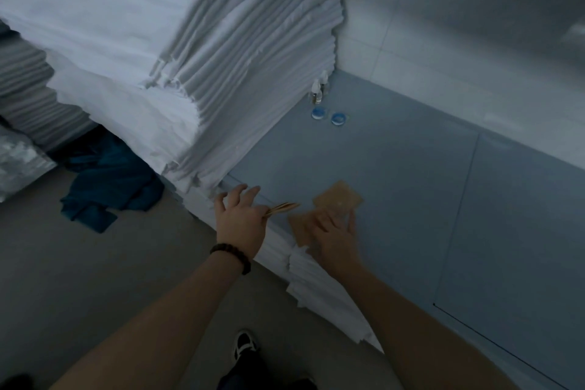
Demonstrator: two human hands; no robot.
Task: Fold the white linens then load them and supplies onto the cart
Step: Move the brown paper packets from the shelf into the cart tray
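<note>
We look down at two bare hands working on a blue shelf (411, 199) beside a tall linen stack (221, 73). The light is dim.

The left hand (240, 222), with a bead bracelet (232, 255) at the wrist, pinches a thin bundle (283, 208) of flat tan pieces between thumb and forefinger. Its other fingers fan out loosely above. The bundle juts to the right, edge on, toward the right hand.

The right hand (332, 234) lies flat on the shelf, fingers straight and slightly spread, pressing on two tan packets (337, 198). One packet shows beyond the fingertips; the other peeks out left of the palm. Neither is gripped; the fingers rest on top of them.

We judge these packets to be light, thin and somewhat bendable, probably slick against the smooth shelf. Lying flat, they offer no edge to grasp, so sliding one toward the shelf's front edge or lifting a corner with a fingertip looks the easiest way to take hold. What they contain we cannot tell.

Farther back, near the foot of the stack, stand two small bottles (318, 90) and two round blue discs (327, 115). A teal cloth (107, 187) lies crumpled on the floor to the left. No cart is in view.
</note>
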